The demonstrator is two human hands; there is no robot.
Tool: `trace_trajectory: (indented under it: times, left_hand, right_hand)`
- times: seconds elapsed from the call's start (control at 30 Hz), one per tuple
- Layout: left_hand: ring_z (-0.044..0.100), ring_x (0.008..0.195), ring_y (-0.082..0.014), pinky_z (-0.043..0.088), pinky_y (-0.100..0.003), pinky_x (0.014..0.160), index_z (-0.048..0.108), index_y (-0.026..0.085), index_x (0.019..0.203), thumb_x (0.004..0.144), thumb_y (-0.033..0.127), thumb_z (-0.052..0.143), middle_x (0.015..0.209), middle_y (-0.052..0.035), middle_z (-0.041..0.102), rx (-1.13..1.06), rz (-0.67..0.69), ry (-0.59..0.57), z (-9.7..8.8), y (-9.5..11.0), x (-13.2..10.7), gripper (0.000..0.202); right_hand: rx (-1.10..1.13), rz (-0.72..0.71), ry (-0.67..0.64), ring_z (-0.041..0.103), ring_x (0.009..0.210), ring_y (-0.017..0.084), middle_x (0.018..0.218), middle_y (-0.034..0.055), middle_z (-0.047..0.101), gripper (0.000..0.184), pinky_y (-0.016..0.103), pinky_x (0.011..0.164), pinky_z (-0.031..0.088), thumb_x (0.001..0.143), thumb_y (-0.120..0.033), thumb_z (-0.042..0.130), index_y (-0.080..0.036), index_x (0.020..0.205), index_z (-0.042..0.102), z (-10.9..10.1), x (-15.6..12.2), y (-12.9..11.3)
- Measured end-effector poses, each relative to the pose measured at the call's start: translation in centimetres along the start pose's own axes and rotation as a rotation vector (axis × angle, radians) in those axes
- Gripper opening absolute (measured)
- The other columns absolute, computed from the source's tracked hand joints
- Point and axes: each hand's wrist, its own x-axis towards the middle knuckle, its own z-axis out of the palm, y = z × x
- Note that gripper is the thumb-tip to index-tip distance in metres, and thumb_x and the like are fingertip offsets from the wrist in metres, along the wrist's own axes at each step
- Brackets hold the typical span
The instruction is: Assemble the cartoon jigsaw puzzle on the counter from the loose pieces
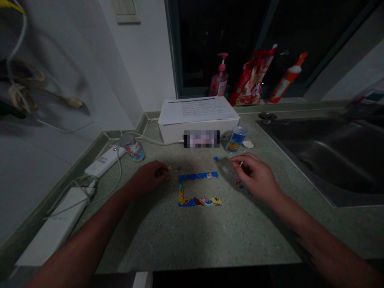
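Blue puzzle frame (198, 189) lies half-joined at picture centre. Right of it the right hand (256, 176) pinches a small piece (241, 163); the left hand (150, 176) curls over loose pieces (174, 169), grip unclear. A dragging wrist could knock the joined edge apart.

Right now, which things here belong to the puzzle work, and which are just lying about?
In use: left hand by loose pieces; right hand pinching a small piece; part-built puzzle frame.

Lying about: silver-topped tin, blue tin, white box, pump bottle, red bag, orange bottle, chargers, sink.
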Motion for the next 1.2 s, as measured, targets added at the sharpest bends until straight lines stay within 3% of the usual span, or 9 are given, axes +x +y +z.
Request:
trace_trajectory:
  times: [0.13,0.27,0.57,0.8,0.97,1.13,1.2]
  left_hand:
    - [0.071,0.094,-0.0278,0.054,-0.04,0.085,0.075,0.02,0.117,0.083,0.049,0.071,0.107,-0.01,0.076,0.006,0.017,-0.133,-0.7,0.0,-0.3,0.045]
    - [0.071,0.095,-0.0273,0.054,-0.041,0.087,0.075,0.019,0.118,0.082,0.041,0.069,0.109,-0.0109,0.077,0.019,0.02,-0.16,-0.6,-0.1,-0.4,0.042]
    - [0.071,0.088,-0.0271,0.053,-0.039,0.079,0.074,0.019,0.108,0.086,0.041,0.064,0.1,-0.0104,0.076,0.026,-0.024,-0.103,0.1,0.3,-0.1,0.032]
    - [0.068,0.085,-0.0252,0.051,-0.038,0.077,0.071,0.02,0.1,0.084,0.039,0.066,0.102,-0.01,0.073,0.039,0.038,-0.026,0.3,0.4,-0.2,0.026]
    - [0.068,0.078,-0.0249,0.05,-0.037,0.074,0.069,0.022,0.093,0.085,0.038,0.064,0.086,-0.006,0.073,-0.044,-0.024,-0.036,0.7,0.8,-0.2,0.019]
    - [0.07,0.084,-0.0259,0.054,-0.04,0.08,0.072,0.023,0.099,0.087,0.041,0.065,0.092,-0.0065,0.077,-0.229,-0.016,0.048,1.6,2.1,-0.5,0.023]
    - [0.07,0.087,-0.0262,0.056,-0.041,0.083,0.071,0.023,0.105,0.086,0.042,0.07,0.095,-0.0066,0.078,-0.344,-0.009,0.042,2.3,2.9,-0.8,0.027]
  right_hand:
    - [0.005,0.008,-0.003,0.064,0.068,0.017,0.09,0.0041,0.069,0.019,0.03,0.06,0.049,0.102,-0.026,0.061,-0.022,0.11,0.077,-0.3,-0.1,-0.2]
    - [0.002,-0.008,-0.013,0.064,0.066,0.017,0.09,0.0042,0.069,0.018,0.03,0.059,0.049,0.101,-0.024,0.061,-0.021,0.11,0.077,-0.2,0.0,-0.7]
    - [-0.001,0.003,-0.044,0.065,0.066,0.016,0.092,0.0047,0.071,0.018,0.03,0.059,0.05,0.102,-0.025,0.059,-0.022,0.108,0.076,0.2,-0.2,-1.0]
    - [0.007,-0.017,-0.079,0.068,0.074,0.018,0.095,0.0058,0.072,0.018,0.033,0.065,0.053,0.104,-0.026,0.059,-0.022,0.11,0.075,0.5,-0.4,-1.0]
    - [0.015,-0.05,-0.149,0.068,0.071,0.017,0.096,0.0048,0.073,0.017,0.032,0.064,0.055,0.104,-0.023,0.058,-0.024,0.111,0.074,1.3,-0.8,-2.0]
    - [-0.001,-0.188,-0.17,0.076,0.102,0.025,0.114,0.0104,0.075,0.017,0.039,0.084,0.064,0.103,-0.023,0.063,-0.022,0.117,0.073,3.3,-2.1,-3.8]
    - [-0.004,-0.263,-0.182,0.076,0.106,0.026,0.119,0.0126,0.074,0.022,0.041,0.088,0.065,0.103,-0.025,0.066,-0.021,0.124,0.072,4.4,-2.7,-4.6]
